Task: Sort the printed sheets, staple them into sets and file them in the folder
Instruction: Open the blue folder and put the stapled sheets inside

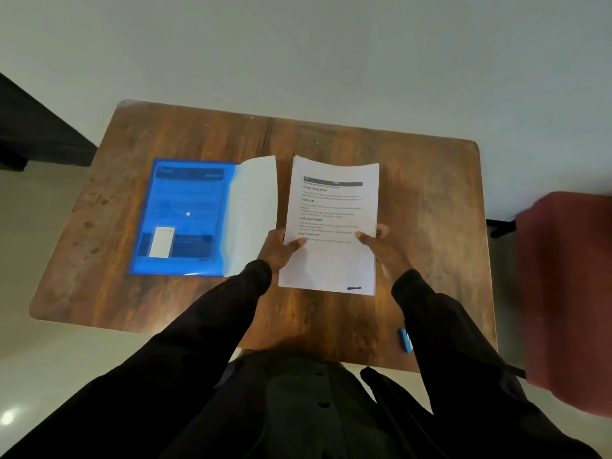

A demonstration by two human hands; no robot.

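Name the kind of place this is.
Likely an office or study space: a wooden desk, a blue plastic folder and a stack of printed sheets. Little of the room shows.

Sleeve half-hides a blue thing, perhaps stapler.

An office-like room: a wooden desk with a blue folder, against a bare pale wall.
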